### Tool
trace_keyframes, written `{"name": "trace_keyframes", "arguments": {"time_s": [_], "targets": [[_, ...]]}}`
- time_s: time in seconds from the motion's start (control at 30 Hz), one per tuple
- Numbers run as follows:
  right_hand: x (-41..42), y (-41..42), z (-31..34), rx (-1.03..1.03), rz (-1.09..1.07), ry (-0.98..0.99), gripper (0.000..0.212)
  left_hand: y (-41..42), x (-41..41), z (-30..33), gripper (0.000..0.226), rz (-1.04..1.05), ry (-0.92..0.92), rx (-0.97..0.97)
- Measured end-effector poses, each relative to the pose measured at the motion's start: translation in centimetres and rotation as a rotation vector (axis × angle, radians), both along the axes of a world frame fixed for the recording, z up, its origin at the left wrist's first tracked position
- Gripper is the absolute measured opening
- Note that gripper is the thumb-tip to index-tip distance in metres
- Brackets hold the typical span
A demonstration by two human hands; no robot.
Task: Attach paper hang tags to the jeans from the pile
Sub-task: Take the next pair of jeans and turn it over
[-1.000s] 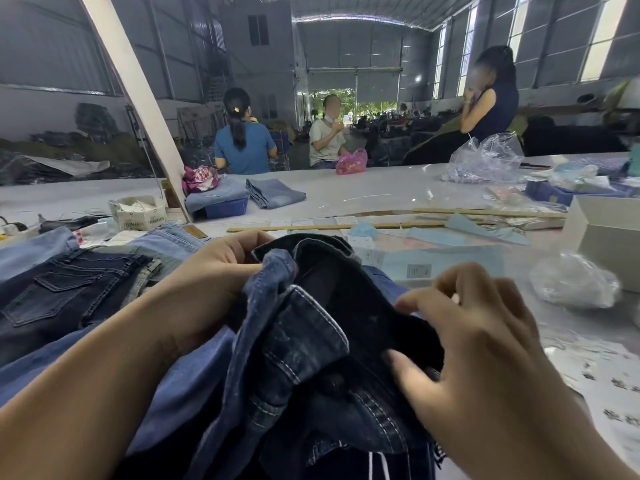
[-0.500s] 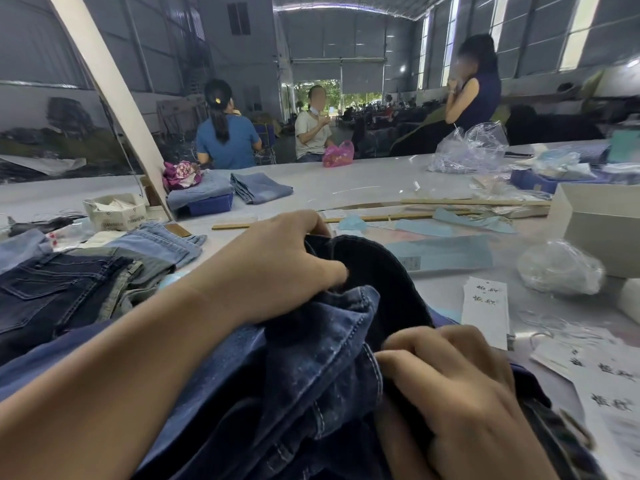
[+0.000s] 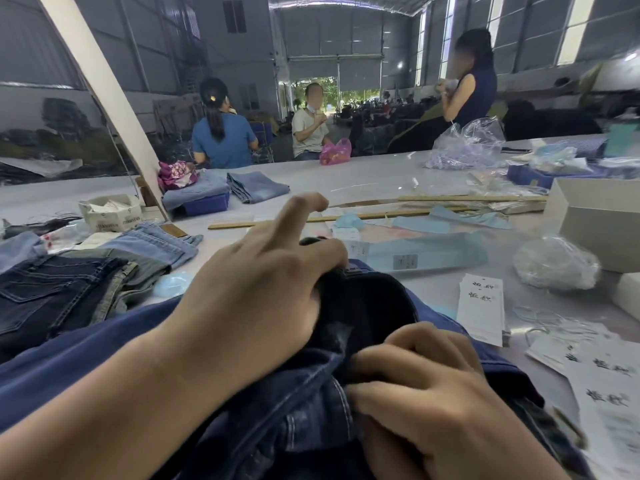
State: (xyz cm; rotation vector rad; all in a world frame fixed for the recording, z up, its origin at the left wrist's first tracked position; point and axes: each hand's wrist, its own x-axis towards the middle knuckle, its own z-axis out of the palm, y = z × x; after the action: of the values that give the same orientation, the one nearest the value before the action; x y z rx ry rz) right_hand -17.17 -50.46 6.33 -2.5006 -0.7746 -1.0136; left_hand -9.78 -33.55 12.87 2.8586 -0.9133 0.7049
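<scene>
1. Dark blue denim jeans (image 3: 367, 306) lie bunched on the long grey worktable (image 3: 363, 181), nearest the camera.
2. The left hand (image 3: 263, 292) grips the jeans' far fold, index finger lifted.
3. The right hand (image 3: 426, 389) pinches the near fold, fingers curled.
4. White paper hang tags (image 3: 481, 308) lie just right of the jeans.
5. A pile of folded denim jeans (image 3: 65, 289) sits left of them.

Counts on the pale tabletop (image 3: 363, 181)

Two hands (image 3: 263, 292), three people (image 3: 221, 133) at the far side, two long wooden sticks (image 3: 277, 221), one dark denim jeans (image 3: 363, 306) in front, one pink plastic bag (image 3: 335, 152), one white cardboard box (image 3: 599, 223) at right
</scene>
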Motion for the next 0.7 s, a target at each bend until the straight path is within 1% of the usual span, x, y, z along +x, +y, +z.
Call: {"name": "trace_keyframes", "arguments": {"time_s": [0.03,0.07,0.1,0.13,0.17,0.2,0.23,0.27,0.33,0.4,0.47,0.53,0.6,0.7], "targets": [[-0.2,-0.4,0.4,0.005,-0.005,0.095,0.020,0.0,-0.3,0.1,0.038,0.007,0.087,0.006],[-0.2,-0.7,0.7,0.016,0.002,0.242,0.023,0.1,-0.4,0.2,0.050,0.002,0.163,0.003],[0.1,-1.0,1.3,0.060,0.005,0.409,0.029,0.2,-0.4,0.3,0.057,0.000,0.220,0.010],[0.3,-1.1,1.8,0.133,0.047,0.564,0.036,0.3,-0.2,0.4,0.060,0.001,0.256,0.034],[0.6,-1.3,2.0,0.226,0.084,0.660,0.041,0.3,-0.1,0.6,0.061,0.003,0.290,0.064],[0.9,-1.5,2.1,0.335,0.115,0.686,0.042,0.2,0.1,0.7,0.062,-0.003,0.319,0.090],[1.2,-1.6,2.2,0.388,0.092,0.667,0.040,0.1,0.3,0.8,0.064,-0.019,0.345,0.111],[1.7,-1.5,2.4,0.424,0.055,0.664,0.033,0.1,0.4,1.0,0.065,-0.035,0.378,0.121],[2.6,-1.2,2.7,0.423,0.013,0.701,0.011,0.3,0.9,1.5,0.069,-0.063,0.481,0.115],[3.6,-1.0,3.0,0.339,0.014,0.726,0.020,0.9,1.3,2.0,0.073,-0.086,0.581,0.116],[4.4,-0.5,3.5,0.272,0.021,0.738,0.020,1.3,1.7,2.3,0.078,-0.104,0.647,0.122],[5.0,-0.4,3.4,0.239,0.006,0.685,0.020,1.6,1.9,2.2,0.082,-0.120,0.656,0.115],[5.3,-0.4,3.2,0.270,0.025,0.632,0.021,1.7,1.9,1.9,0.084,-0.135,0.639,0.088],[5.4,-0.6,2.6,0.386,0.121,0.562,0.023,2.1,1.8,1.4,0.084,-0.142,0.607,-0.004]]}}
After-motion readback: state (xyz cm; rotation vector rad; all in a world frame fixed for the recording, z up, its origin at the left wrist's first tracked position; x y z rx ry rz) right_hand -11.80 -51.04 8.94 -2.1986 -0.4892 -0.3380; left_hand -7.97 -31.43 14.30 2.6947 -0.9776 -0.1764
